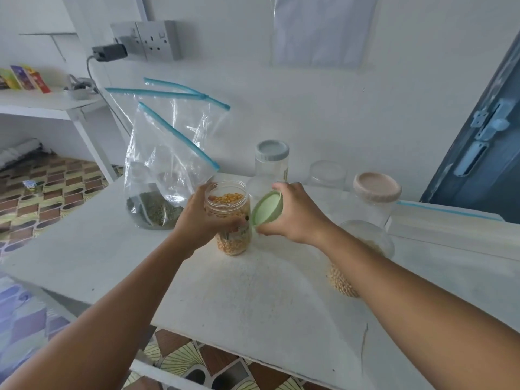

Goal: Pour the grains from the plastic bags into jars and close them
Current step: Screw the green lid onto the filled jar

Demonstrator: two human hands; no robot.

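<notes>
The left hand (206, 218) wraps round the clear plastic jar (232, 220) of yellow corn kernels, bracing it upright on the white table (253, 299), while the right hand (292, 215) grips the pale green lid (266, 211) just beside the open mouth, tilted with its hollow underside showing, which looks like lining it up to cap the jar. Behind, a crinkly zip bag (166, 170) with a blue seal strip slumps open over dark green grains still to be poured, and a capped empty jar (271, 161) stands near the wall.
</notes>
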